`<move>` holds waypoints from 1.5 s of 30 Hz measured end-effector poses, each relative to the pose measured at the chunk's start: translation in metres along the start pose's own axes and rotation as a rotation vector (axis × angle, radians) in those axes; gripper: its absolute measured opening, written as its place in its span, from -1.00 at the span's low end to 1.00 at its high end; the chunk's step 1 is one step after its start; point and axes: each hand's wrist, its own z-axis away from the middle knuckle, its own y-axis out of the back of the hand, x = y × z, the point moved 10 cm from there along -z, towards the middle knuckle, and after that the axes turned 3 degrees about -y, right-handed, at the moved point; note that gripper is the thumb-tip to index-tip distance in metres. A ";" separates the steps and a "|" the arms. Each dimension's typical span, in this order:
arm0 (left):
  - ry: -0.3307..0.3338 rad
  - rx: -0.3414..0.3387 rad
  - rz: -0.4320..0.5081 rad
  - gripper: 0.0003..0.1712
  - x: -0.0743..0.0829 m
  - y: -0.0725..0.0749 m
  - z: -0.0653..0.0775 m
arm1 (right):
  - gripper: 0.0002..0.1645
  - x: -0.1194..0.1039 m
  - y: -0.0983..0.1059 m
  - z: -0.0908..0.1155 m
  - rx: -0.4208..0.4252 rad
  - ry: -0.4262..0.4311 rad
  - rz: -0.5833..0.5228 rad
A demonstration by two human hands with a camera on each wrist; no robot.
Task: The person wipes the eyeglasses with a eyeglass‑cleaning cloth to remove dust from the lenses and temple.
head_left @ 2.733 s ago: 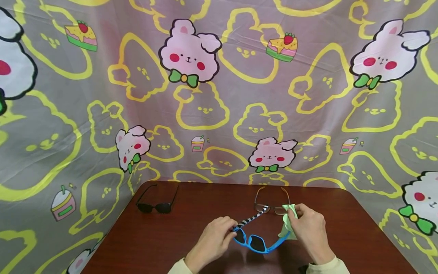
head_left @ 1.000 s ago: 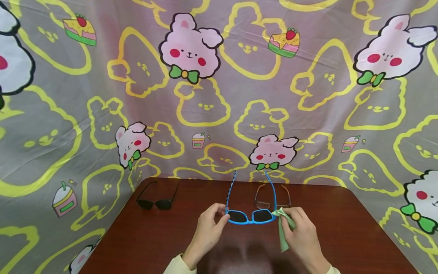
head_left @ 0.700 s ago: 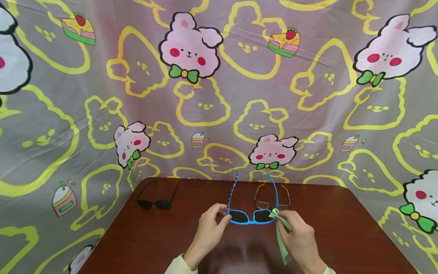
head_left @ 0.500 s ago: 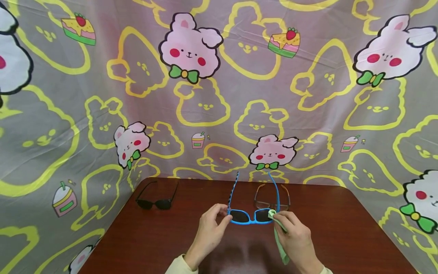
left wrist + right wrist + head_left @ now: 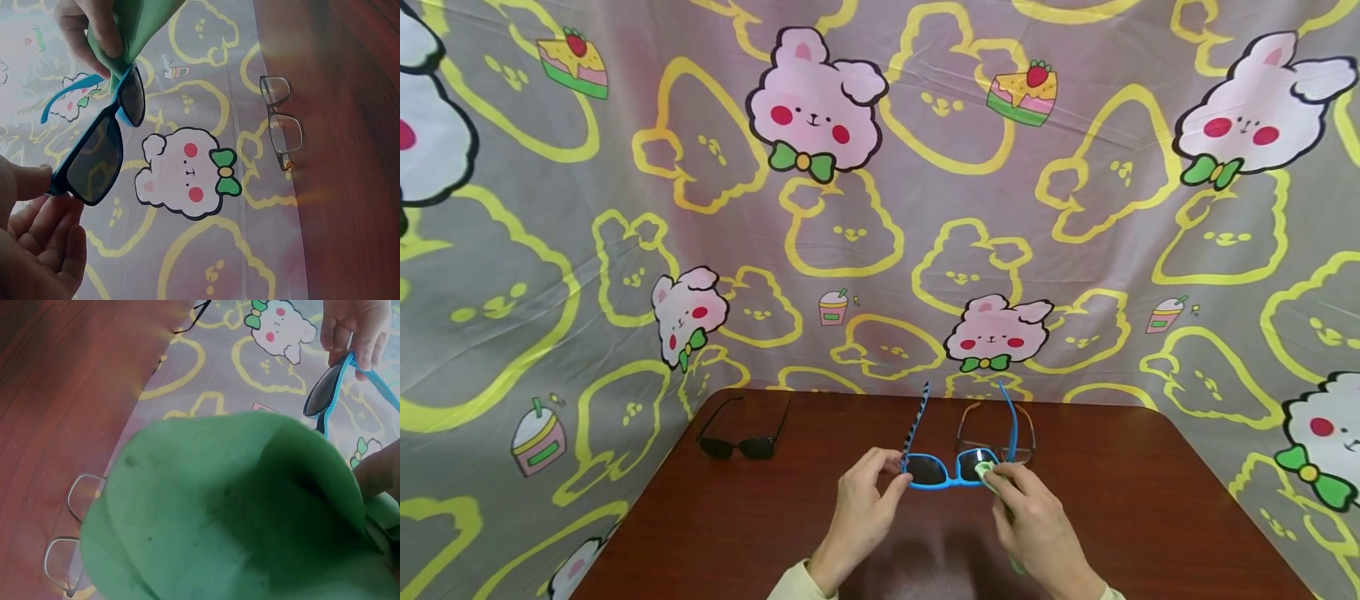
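Observation:
Blue-framed sunglasses [image 5: 927,471] with dark lenses are held up above the table, their temples spread and pointing away. My left hand [image 5: 863,502] pinches them at the left hinge corner between thumb and fingers. With my right hand [image 5: 1037,523] I grip a light green cloth [image 5: 984,470] and press it on the right lens. In the left wrist view the cloth [image 5: 134,31] is bunched round that end of the frame. Hanging cloth [image 5: 206,500] fills much of the right wrist view and hides most of my right hand there.
Black sunglasses [image 5: 737,448] lie unfolded at the back left of the brown table [image 5: 760,525]. Thin-framed clear eyeglasses [image 5: 285,132] rest at the back right, partly behind the blue pair in the head view. A patterned curtain [image 5: 850,275] surrounds the table.
The blue sunglasses have turned from tilted to facing forward, and the left hand keeps its pinch. The right hand, with the cloth, has moved from the right temple inward across the right lens.

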 end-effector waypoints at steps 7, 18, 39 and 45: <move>-0.014 0.020 -0.005 -0.72 0.003 0.002 0.000 | -0.57 -0.005 -0.004 0.000 -0.043 0.018 -0.020; -0.013 0.003 -0.023 -0.79 0.006 -0.001 0.001 | -0.64 -0.008 -0.009 -0.003 -0.076 0.038 -0.022; -0.207 0.076 -0.025 -0.78 0.025 0.001 0.003 | -0.57 -0.017 0.006 -0.004 0.128 0.101 0.016; -0.236 0.074 -0.025 -0.79 0.028 0.002 0.004 | -0.56 -0.015 0.006 -0.004 0.116 0.058 0.032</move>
